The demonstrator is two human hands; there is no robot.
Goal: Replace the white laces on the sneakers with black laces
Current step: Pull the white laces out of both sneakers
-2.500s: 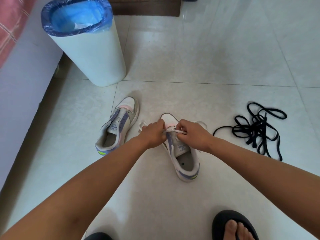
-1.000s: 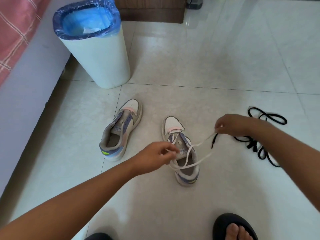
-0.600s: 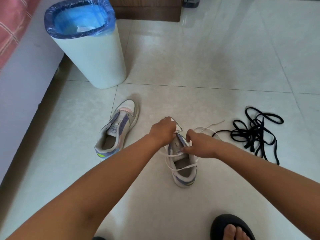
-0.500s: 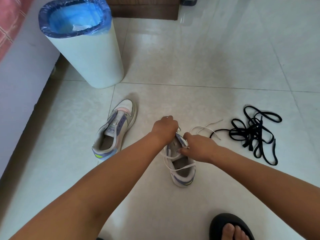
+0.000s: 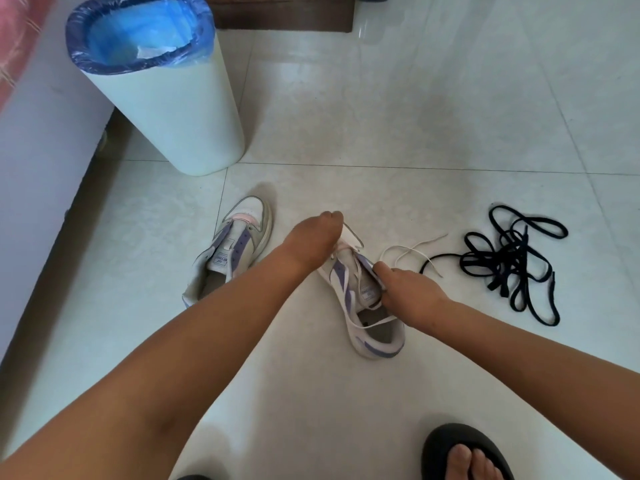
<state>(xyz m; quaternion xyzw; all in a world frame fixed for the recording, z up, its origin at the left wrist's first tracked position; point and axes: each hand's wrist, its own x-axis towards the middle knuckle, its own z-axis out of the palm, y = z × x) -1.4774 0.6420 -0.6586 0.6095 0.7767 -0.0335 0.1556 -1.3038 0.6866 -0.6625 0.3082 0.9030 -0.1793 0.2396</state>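
- Two sneakers sit on the tiled floor (image 5: 433, 109), both near the middle of the view, toes pointing away from the person.
- At the far left, a pale bed side (image 5: 41, 161) runs along the floor's left edge, with a strip of pink checked cloth (image 5: 17, 39) in the top-left corner.
- Just right of it stands a white bin (image 5: 173, 112) with a blue liner (image 5: 138, 32), at the back left of the floor.
- The left sneaker (image 5: 230, 252) lies in front of the bin; no lace shows on it, and no hand touches it.
- The left hand (image 5: 313, 242) reaches over the toe end of the right sneaker (image 5: 363, 299), its fingers curled down at the front eyelets; what they pinch is hidden behind the hand, so I cannot tell.
- The right hand (image 5: 408, 296) rests against that sneaker's right side by the tongue, fingers curled round the shoe's edge and the white lace (image 5: 370, 322) there.
- The white lace is partly undone: one loose band crosses the shoe's opening, and a free end trails on the floor to the right.
- The black laces (image 5: 512, 265) lie in a loose tangle on the floor right of the shoe, one end near the white lace's tip.
- A foot in a black sandal (image 5: 460, 455) shows at the bottom right edge.
- A dark wooden base (image 5: 280, 15) lies along the top edge.
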